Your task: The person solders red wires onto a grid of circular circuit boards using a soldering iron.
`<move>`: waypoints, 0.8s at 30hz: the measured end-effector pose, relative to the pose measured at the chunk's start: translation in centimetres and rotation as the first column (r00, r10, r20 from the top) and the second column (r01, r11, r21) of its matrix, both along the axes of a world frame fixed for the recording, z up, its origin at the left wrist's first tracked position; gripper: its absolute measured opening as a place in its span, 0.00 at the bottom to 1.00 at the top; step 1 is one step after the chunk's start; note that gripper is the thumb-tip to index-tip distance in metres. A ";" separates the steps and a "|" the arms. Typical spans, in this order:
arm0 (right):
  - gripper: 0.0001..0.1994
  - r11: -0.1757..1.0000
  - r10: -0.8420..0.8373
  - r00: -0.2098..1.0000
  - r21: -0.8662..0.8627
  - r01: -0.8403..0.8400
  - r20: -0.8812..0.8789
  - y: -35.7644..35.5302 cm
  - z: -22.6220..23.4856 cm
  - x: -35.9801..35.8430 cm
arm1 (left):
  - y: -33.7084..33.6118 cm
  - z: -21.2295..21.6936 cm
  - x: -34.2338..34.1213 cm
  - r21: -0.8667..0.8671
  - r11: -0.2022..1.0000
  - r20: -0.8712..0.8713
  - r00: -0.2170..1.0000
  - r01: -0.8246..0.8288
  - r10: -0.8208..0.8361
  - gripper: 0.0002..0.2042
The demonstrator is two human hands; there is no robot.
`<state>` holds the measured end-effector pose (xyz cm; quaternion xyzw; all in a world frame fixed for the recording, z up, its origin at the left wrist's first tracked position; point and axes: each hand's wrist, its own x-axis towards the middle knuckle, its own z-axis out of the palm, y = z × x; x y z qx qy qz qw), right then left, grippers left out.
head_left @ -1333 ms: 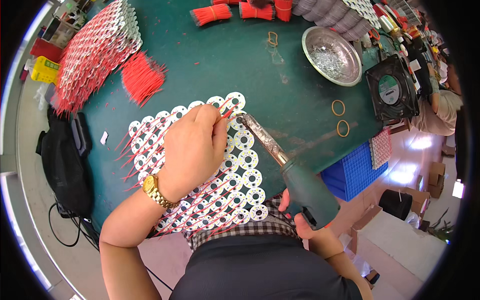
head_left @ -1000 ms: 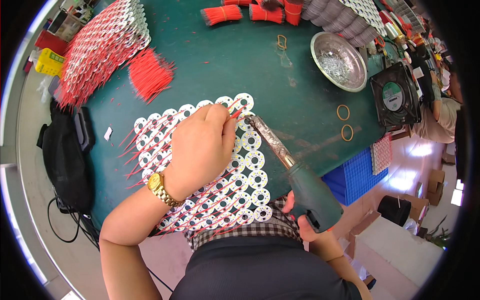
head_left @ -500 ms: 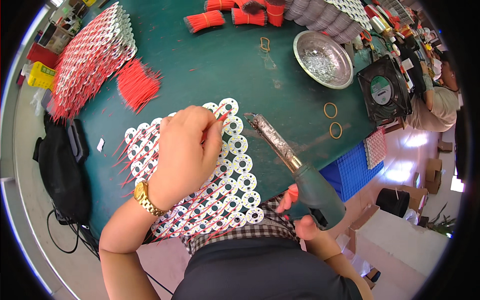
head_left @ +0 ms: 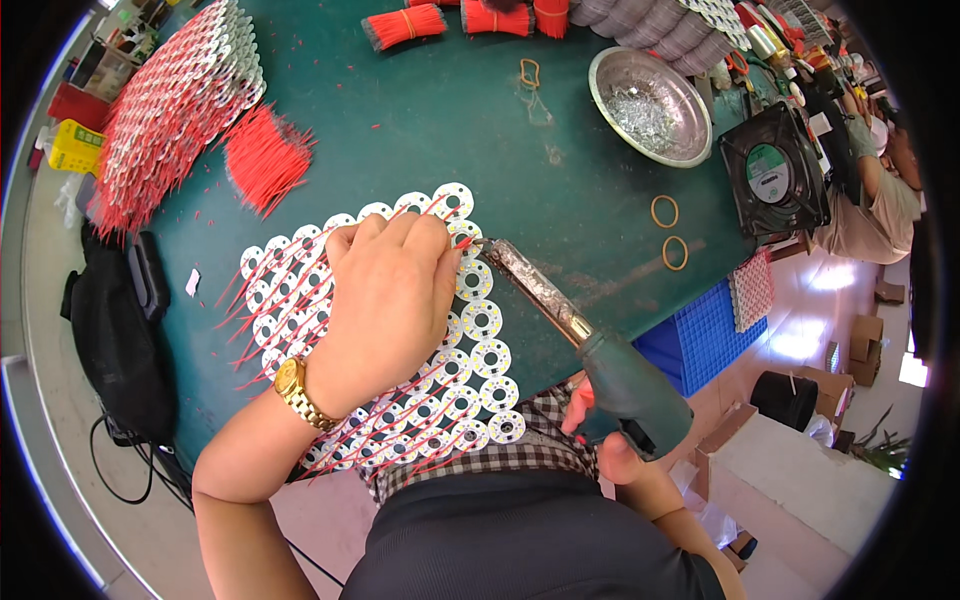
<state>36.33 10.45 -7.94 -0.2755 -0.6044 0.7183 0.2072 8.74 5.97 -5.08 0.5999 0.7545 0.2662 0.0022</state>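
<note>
A sheet of round white circuit boards (head_left: 482, 320) lies at the table's near edge, many with thin red wires slanting across them. Over the sheet my left hand (head_left: 390, 300), with a gold watch on its wrist, is closed, pinching a red wire (head_left: 463, 243) at a board near the far right corner. My right hand (head_left: 612, 440) grips a dark green soldering gun (head_left: 635, 390). Its metal tip reaches the end of that wire; whether they touch is hard to tell. A loose pile of red wires (head_left: 265, 165) lies beyond the sheet, to the left.
Stacked wired boards (head_left: 180, 110) stand far left. Tied red wire bundles (head_left: 405, 25) lie at the back. A metal bowl (head_left: 650, 105) with silvery scraps, rubber bands (head_left: 675, 252) and a black fan (head_left: 772, 175) are on the right. A blue crate (head_left: 705, 340) stands below the table edge.
My left hand has moved slightly right with the wire, down onto a board. The soldering gun's tip has shifted left and now meets the wire end. The view has shifted slightly.
</note>
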 end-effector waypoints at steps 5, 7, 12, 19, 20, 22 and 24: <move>0.38 0.999 0.036 0.997 0.009 -0.037 0.073 0.2 -0.1 0.5 | -0.1 0.0 -0.1 -0.014 1.000 -0.009 1.000 -0.004 0.004 0.05; 0.38 1.000 0.003 0.994 0.024 -0.005 0.113 -0.2 0.5 0.6 | -0.1 0.0 -0.1 -0.013 1.000 -0.009 1.000 -0.001 0.001 0.05; 0.35 0.994 -0.045 0.993 0.101 0.033 0.110 -0.4 -0.1 0.6 | -0.2 -0.1 -0.1 -0.011 1.000 -0.018 1.000 0.001 -0.001 0.05; 0.33 0.974 -0.008 1.000 0.226 0.007 0.003 0.0 -1.9 1.0 | -0.1 -0.2 0.0 -0.004 1.000 -0.054 0.999 0.002 -0.003 0.05; 0.32 0.949 0.016 0.999 0.316 -0.001 -0.045 0.2 -2.6 1.2 | -0.1 -0.3 0.1 -0.001 1.000 -0.056 0.998 0.006 -0.006 0.05; 0.32 0.971 -0.035 0.996 0.232 0.053 -0.083 -0.1 -1.7 0.4 | -0.2 -0.2 0.1 0.009 1.000 -0.056 0.998 0.007 -0.007 0.05; 0.31 0.981 -0.092 0.989 0.162 0.111 -0.115 0.1 -1.4 0.2 | 0.1 -0.2 0.1 -0.009 1.000 -0.060 0.998 -0.005 0.004 0.05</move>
